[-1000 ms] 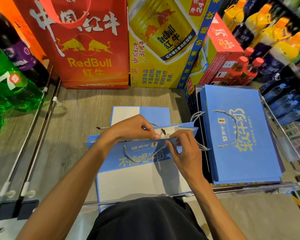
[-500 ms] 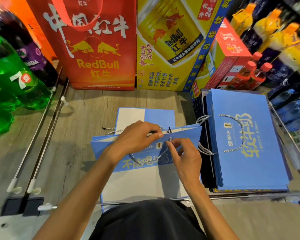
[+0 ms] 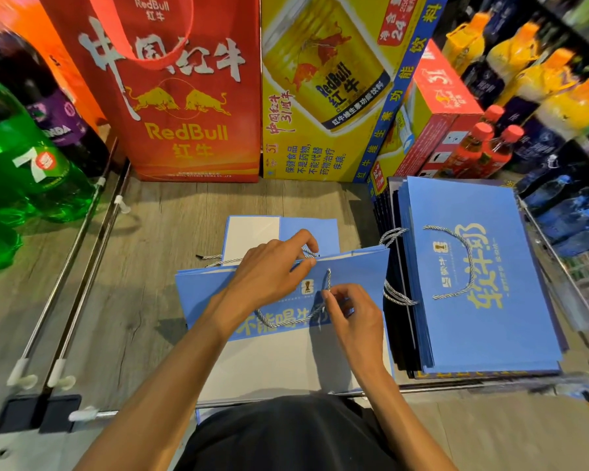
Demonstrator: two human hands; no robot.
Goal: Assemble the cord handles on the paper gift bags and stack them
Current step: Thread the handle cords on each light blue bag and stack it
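**Cord pinched at the mouth of a flat blue bag**

The left hand (image 3: 269, 277) covers the middle of the flat blue paper gift bag (image 3: 357, 277), hiding the hole where the twisted grey-and-white cord handle (image 3: 327, 282) enters. A dark garment (image 3: 286, 433) at the bottom edge cuts off the bag's near end. The bag lies at frame centre on the grey wood-grain shelf board (image 3: 170, 232), its long axis left to right and its mouth toward the top of the frame. The left hand's curled fingers and thumb grip that upper rim. Just below it, the right hand (image 3: 354, 314) pinches the cord, which rises straight from the pinch; the rest loops leftward under the left wrist. A stack of blue paper gift bags (image 3: 483, 321) lies at right.
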